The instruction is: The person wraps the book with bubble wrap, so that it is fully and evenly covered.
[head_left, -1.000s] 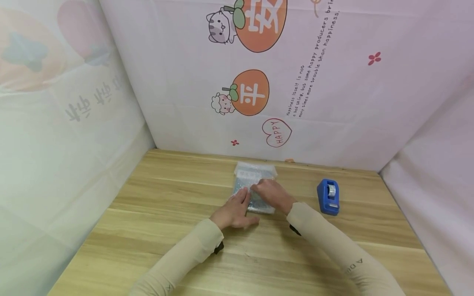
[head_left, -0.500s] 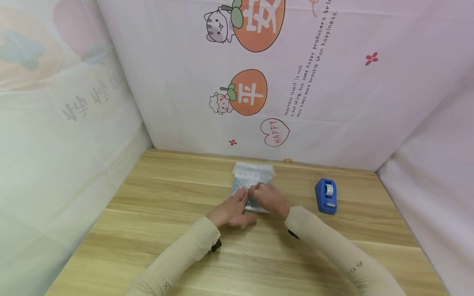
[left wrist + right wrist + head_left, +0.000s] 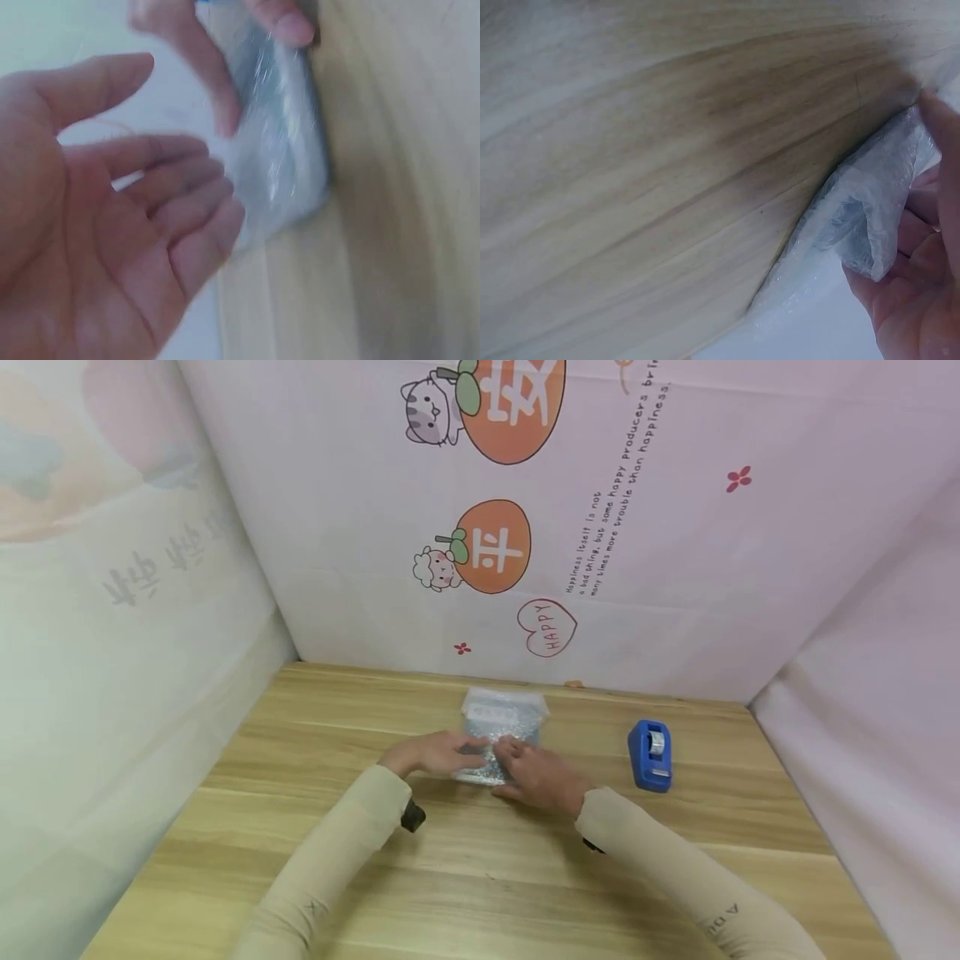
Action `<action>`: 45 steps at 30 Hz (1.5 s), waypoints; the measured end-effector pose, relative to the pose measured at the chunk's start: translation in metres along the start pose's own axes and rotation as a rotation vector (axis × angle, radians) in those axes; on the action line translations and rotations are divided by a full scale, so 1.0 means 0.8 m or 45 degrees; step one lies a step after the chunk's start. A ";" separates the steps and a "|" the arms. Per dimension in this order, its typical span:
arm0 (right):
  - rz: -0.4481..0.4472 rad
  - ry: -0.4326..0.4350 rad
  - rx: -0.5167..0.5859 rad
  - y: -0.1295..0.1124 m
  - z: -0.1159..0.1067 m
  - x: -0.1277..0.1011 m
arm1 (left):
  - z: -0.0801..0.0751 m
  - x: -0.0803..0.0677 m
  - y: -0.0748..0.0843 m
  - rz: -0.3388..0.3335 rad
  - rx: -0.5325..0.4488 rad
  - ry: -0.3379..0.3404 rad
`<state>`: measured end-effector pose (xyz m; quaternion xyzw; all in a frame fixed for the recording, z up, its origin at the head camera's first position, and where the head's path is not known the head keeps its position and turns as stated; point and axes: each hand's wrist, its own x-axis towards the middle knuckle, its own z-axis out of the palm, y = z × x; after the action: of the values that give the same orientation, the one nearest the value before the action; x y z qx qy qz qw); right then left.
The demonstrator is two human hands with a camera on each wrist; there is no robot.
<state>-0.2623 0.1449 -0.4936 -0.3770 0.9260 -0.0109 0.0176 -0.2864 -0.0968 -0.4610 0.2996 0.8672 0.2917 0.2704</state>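
Note:
A flat blue-grey item in clear bubble wrap [image 3: 501, 718] lies on the wooden table, its pale loose end towards the back wall. My left hand [image 3: 431, 753] hovers at the package's left side, thumb and fingers apart; the left wrist view shows its bare palm [image 3: 112, 217] with nothing in it. My right hand [image 3: 546, 778] rests on the package's right part, fingers on top and thumb at the near edge. Beside the right palm [image 3: 922, 300], a folded flap of wrap [image 3: 870, 225] sticks up at the package's end.
A blue tape dispenser [image 3: 649, 756] with a roll of clear tape stands right of the package. Printed white cloth walls [image 3: 360, 568] enclose the wooden table [image 3: 480, 893] at the back and both sides.
My left hand has lifted off the package and shifted left. The right hand, earlier curled over the middle, now has its fingers spread more on the wrap. The head view has swung slightly right.

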 end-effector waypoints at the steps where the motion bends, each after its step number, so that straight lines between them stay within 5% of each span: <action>1: 0.003 -0.009 -0.015 -0.001 0.000 0.001 | -0.004 0.001 -0.003 0.023 -0.009 0.008; 5: 0.008 -0.023 -0.050 -0.002 0.001 0.001 | -0.014 0.007 -0.012 0.082 -0.006 0.053; 19: -0.037 -0.087 -0.123 0.009 0.002 -0.008 | 0.003 0.019 -0.018 0.150 0.414 0.119; 45: -0.005 -0.220 -0.080 0.016 -0.008 -0.021 | 0.050 0.047 -0.008 0.044 0.654 0.224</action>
<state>-0.2596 0.1654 -0.4876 -0.3786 0.9202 0.0505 0.0858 -0.2883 -0.0616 -0.5035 0.3465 0.9277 0.0917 0.1040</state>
